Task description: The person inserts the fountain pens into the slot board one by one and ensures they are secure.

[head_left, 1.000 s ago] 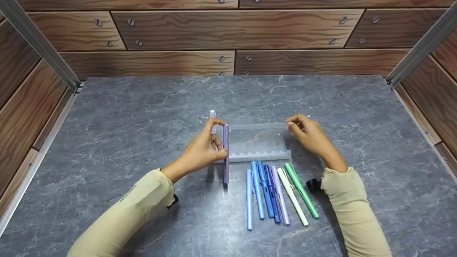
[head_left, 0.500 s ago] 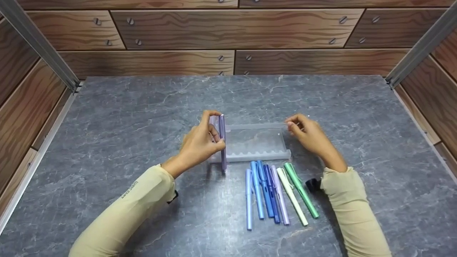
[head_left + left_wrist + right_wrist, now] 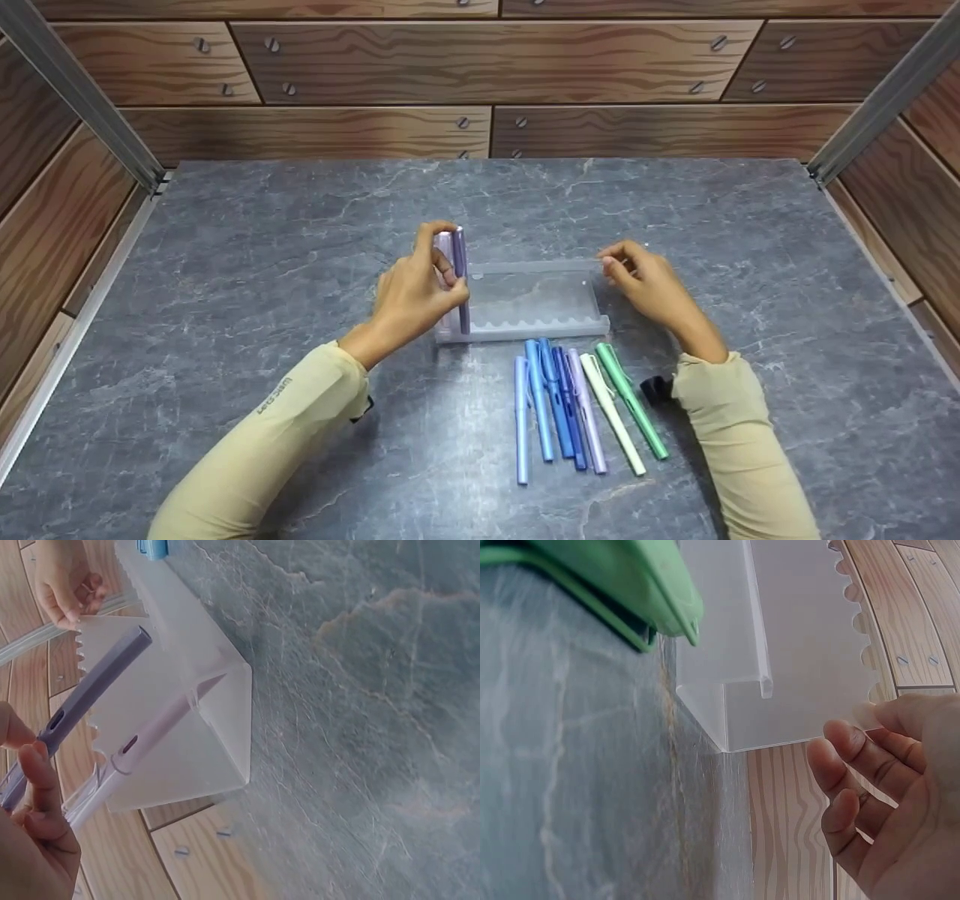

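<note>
My left hand [image 3: 412,292] pinches a dark purple pen [image 3: 461,262] between thumb and fingers at the left end of a clear plastic pen stand [image 3: 532,296]. The stand has scalloped notches along its edges. A pale lilac pen [image 3: 154,727] rests in it at that same end, beside the purple one. In the left wrist view the purple pen's lower end is apart from the stand. At the far right corner, my right hand [image 3: 649,285] pinches the stand's notched edge between thumb and forefinger; its other fingers are loosely curled.
Several capped pens lie side by side in front of the stand, from a light blue pen [image 3: 522,420] to a cream pen [image 3: 613,414] and a green pen [image 3: 632,401]. The grey marbled table [image 3: 262,225] ends at a wood-patterned wall [image 3: 375,64].
My left hand has carried the purple pen away from me and slightly left, from jutting past the stand's front edge to over its left end. The right hand has stayed at the corner.
</note>
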The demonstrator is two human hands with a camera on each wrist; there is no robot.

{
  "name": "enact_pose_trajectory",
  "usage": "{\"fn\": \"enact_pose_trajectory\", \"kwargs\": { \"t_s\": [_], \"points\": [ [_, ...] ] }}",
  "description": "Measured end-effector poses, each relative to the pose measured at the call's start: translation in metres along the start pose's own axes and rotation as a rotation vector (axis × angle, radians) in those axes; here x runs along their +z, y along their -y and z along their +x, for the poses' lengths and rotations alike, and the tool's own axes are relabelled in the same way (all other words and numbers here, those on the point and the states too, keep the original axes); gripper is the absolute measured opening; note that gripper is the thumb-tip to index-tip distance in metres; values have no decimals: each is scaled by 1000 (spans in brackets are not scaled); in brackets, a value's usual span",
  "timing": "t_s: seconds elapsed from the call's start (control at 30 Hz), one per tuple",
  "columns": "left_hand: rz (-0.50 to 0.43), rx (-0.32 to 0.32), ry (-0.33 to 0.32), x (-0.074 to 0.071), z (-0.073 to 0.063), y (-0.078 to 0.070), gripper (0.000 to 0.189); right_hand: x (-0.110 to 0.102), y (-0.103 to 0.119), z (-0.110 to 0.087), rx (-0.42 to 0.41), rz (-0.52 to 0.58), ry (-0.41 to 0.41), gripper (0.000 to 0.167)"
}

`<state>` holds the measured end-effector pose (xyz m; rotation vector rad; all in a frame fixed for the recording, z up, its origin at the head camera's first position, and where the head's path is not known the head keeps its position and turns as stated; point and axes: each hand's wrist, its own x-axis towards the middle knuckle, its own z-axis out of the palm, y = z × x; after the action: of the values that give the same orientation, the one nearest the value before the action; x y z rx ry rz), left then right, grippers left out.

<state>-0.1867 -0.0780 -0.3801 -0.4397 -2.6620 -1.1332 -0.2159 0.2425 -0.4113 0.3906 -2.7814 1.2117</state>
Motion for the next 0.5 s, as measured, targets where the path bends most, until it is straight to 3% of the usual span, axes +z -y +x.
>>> {"fn": "enact_pose_trajectory", "kwargs": {
  "t_s": [0.5],
  "points": [
    [93,71,-43,7,5,4,60,0,0,0,5,-5,-8,21]
  ]
}}
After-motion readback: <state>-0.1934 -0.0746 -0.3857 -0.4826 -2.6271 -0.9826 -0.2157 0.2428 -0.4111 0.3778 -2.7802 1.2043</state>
